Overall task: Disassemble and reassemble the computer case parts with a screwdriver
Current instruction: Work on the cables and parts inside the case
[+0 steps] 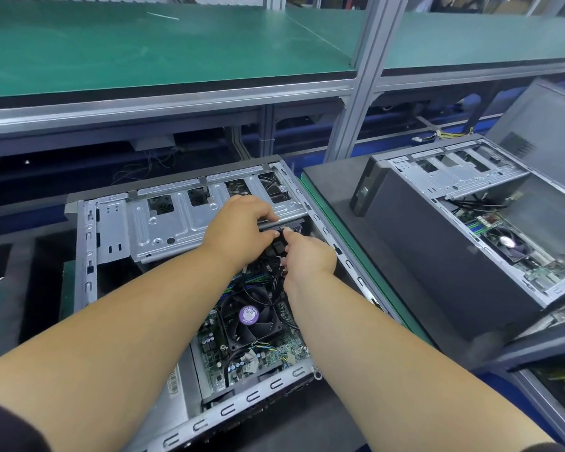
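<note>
An open computer case (88,256) lies on its side before me, its silver drive cage (163,223) at the far end and the motherboard with a black fan (250,316) nearer me. My left hand (242,231) reaches over the cage's right edge with its fingers curled on the cage rim and its thumb against a black cable connector (278,246). My right hand (309,256) pinches the same connector and its black cables from the right. No screwdriver shows.
A second open case (431,230) stands on the raised platform to the right, with a grey side panel (545,125) leaning behind it. A green shelf (144,50) on an aluminium frame runs overhead at the back. Dark foam lies to the left.
</note>
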Available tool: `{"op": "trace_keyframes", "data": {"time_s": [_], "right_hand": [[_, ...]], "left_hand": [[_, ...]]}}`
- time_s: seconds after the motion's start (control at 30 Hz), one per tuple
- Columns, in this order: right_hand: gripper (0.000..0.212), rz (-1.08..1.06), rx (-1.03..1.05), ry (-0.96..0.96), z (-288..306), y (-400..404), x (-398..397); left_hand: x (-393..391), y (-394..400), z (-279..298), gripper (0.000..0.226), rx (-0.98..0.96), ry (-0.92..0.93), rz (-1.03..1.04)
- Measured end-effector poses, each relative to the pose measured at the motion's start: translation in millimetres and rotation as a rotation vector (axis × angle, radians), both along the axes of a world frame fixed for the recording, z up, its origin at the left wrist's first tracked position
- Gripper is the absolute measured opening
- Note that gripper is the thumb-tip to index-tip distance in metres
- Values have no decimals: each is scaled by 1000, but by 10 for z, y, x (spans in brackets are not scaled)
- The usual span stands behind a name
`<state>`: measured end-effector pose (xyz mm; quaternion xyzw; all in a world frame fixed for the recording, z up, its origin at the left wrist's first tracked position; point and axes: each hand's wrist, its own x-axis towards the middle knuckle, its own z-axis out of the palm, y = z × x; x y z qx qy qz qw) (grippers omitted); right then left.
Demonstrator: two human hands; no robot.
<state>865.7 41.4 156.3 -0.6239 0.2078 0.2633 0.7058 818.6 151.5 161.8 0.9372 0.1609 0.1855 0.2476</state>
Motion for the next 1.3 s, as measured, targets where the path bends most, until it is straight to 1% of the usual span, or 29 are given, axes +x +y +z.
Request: {"op": "trace_keyframes", "data": {"time_s": [0.03,0.07,0.13,0.27,0.43,0.67,0.73,0.8,0.83,0.93,1.13,1.23,1.3], "right_hand": [[26,-19,63,39,1,-8,1],[24,-33,81,54,-1,-13,-1],[22,-40,48,45,-7,-24,-15],[25,-19,1,33,-2,-13,-26],[23,16,-21,19,-18,-21,-31],[25,-57,5,31,-43,19,-9],[24,-14,35,45,-56,23,-9],[25,49,-29,2,-72,5,-12],[25,42,-55,-3,-75,-2,-8],[17,20,-34,10,-69,-2,12],[28,5,-60,-13,-62,13,31],[16,-40,-28,-4,-76,38,11],[19,-64,-12,-4,-89,45,8]], "left_hand": [[3,-1,-1,15,0,0,6],[7,-3,-3,15,-3,-1,13],[13,-12,-4,15,-12,0,27],[19,-19,-24,14,-8,4,35],[14,3,-64,14,25,-15,20],[13,4,-88,15,38,-31,20],[10,3,-88,16,44,-36,21],[10,0,-85,16,48,-37,19],[10,2,-84,16,47,-38,18],[7,3,-86,16,42,-41,21],[5,-17,-84,16,36,-47,33],[-5,-25,-88,15,37,-48,52],[-12,-26,-82,16,39,-50,57]]}}
